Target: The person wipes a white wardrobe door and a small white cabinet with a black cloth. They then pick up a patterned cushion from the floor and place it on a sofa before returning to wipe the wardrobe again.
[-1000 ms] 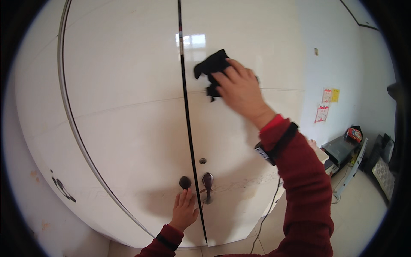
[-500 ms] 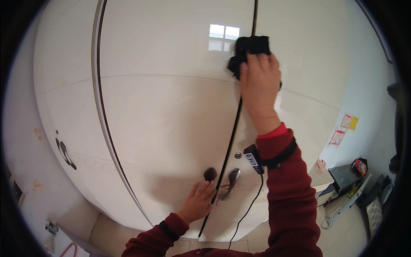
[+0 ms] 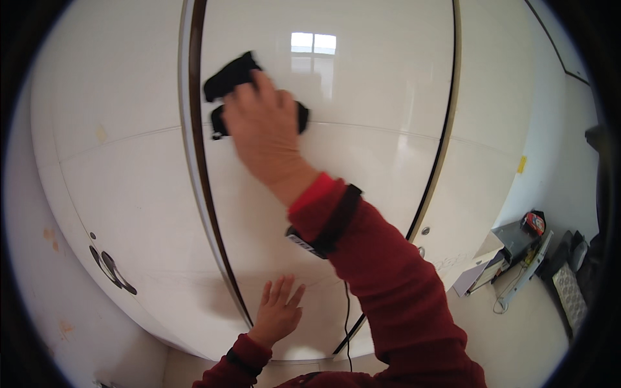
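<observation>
A glossy cream wardrobe door (image 3: 362,174) fills the middle of the view, with a window reflected in its upper part. My right hand (image 3: 265,129) presses a bunched black cloth (image 3: 233,77) against this door, beside the metal-and-brown strip (image 3: 194,97) along its left edge. The fingers curl over the cloth, which sticks out above and to both sides of them. Lower down, my left hand (image 3: 278,317) rests on the door with its fingers spread and nothing in them. My right forearm, with a black strap (image 3: 339,223) and a small box on it, hides part of the door's lower right.
Two curved handles (image 3: 113,268) sit on the left door. A black cable (image 3: 348,317) hangs below my right forearm. At the right stand a small cabinet (image 3: 482,258), a black case (image 3: 517,239) and dark items by the wall. A yellow note (image 3: 521,164) is stuck at right.
My right hand has carried the black cloth leftward from the door's right seam to near its left strip. My left hand has shifted left, away from the dark handle. The view has shifted too.
</observation>
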A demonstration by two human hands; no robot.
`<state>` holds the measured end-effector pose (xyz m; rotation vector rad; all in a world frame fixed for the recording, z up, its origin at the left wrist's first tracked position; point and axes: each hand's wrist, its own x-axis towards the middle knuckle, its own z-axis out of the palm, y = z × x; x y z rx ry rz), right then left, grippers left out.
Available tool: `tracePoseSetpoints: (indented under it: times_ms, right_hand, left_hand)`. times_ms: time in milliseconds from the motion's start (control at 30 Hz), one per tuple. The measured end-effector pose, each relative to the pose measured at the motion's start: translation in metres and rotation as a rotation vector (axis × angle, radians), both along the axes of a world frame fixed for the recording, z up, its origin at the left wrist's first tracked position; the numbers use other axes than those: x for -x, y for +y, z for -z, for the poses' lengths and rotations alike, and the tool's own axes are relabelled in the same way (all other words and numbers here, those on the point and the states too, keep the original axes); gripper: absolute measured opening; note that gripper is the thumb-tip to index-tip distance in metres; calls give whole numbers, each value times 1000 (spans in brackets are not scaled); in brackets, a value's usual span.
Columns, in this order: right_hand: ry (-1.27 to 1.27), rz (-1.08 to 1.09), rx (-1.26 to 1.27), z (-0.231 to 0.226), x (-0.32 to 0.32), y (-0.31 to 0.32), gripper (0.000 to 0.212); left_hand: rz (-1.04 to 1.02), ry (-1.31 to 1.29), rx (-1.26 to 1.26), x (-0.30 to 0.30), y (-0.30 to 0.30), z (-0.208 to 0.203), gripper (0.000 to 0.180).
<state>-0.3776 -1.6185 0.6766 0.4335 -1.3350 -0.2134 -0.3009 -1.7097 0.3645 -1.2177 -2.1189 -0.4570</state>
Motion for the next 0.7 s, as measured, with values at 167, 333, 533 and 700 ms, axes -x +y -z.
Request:
tracePoseSetpoints:
  times_ms: [167, 333, 533, 700]
  right_hand:
    - [63, -27, -12, 7, 35, -74, 17]
    - [-11, 21, -105, 14, 26, -52, 34]
    - [-124, 306, 75, 14, -29, 56, 25]
    - [-16, 468, 280, 22, -82, 153, 35]
  left_hand:
    - [-90, -68, -46, 10, -81, 7, 55]
    - [-127, -92, -30, 12, -119, 14, 58]
    - [-128, -113, 7, 9, -120, 16, 60]
    - [-126, -116, -8, 3, -91, 14, 55]
